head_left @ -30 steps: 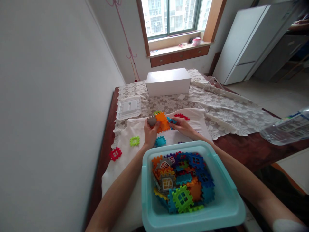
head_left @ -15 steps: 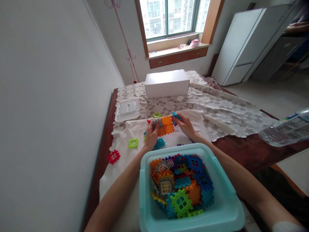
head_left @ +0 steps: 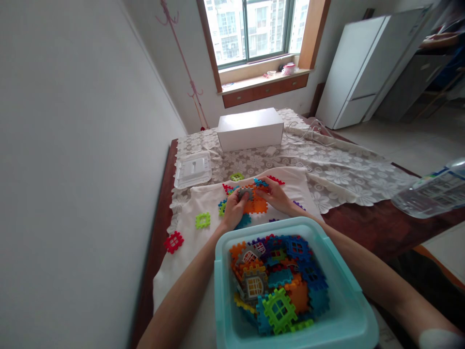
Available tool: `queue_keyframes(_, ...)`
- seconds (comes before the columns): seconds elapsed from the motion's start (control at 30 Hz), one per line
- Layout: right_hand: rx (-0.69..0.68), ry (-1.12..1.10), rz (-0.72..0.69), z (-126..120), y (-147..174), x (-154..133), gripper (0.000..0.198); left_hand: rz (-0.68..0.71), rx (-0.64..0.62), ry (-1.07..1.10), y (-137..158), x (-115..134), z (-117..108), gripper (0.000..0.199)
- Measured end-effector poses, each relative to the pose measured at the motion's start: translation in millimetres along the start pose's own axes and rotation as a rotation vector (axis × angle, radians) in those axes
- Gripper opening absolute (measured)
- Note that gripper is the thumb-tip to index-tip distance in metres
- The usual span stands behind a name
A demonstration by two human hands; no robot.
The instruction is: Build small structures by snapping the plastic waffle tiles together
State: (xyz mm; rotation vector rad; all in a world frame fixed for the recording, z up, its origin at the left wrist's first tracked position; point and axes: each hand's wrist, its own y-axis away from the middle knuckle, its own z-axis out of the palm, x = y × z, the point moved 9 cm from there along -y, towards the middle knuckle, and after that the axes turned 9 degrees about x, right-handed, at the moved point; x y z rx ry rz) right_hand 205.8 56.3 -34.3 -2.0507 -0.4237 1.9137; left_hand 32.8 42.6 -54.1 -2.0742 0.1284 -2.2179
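Note:
My left hand (head_left: 235, 209) is closed on a joined panel of interlocking plastic building tiles, with its thumb on a grey tile (head_left: 246, 194). Orange tiles (head_left: 256, 205) make up the rest of the panel. At the panel's upper right edge, my right hand (head_left: 275, 195) pinches a blue tile (head_left: 260, 182) that meets the orange part; whether it is locked in cannot be seen. A teal tile (head_left: 243, 221) lies below the panel. Close to my forearms stands a light-blue tub (head_left: 350, 305) holding many mixed tiles.
Loose tiles lie on the white cloth, among them a green one (head_left: 202, 220) and a red one (head_left: 174, 242). Farther back are a clear plastic lid (head_left: 193, 169) and a white box (head_left: 250, 131). A clear plastic bottle (head_left: 432, 189) lies at the right.
My right hand has brought the blue tile left onto the upper edge of the orange panel. Red tiles behind the hands now show more. The whole view has shifted slightly.

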Motion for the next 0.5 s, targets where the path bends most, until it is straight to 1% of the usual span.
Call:
queue_keyframes(0.13, 0.092, -0.065, 0.046, -6.8, -2.6, 8.6, 0.041, -0.024, 0.0, 0.048, -0.7, -2.4, -0.1, 0.048)
queue_keyframes(0.23, 0.171, -0.134, 0.112, -15.4, -5.6, 18.7, 0.044, -0.096, -0.04, 0.128, -0.4, -10.2, 3.9, 0.058)
queue_keyframes(0.3, 0.2, -0.158, 0.133, -19.2, -7.4, 22.5, 0.044, -0.123, -0.055, 0.152, -0.4, -14.0, 5.5, 0.061)
queue_keyframes(0.4, 0.193, -0.163, 0.142, -19.7, -9.0, 23.6, 0.047, -0.104, -0.013, 0.129, -1.9, -13.8, 1.2, 0.058)
queue_keyframes(0.5, 0.136, -0.113, 0.12, -15.6, -9.0, 19.4, 0.048, -0.081, 0.043, 0.11, -2.5, -10.0, -4.9, 0.055)
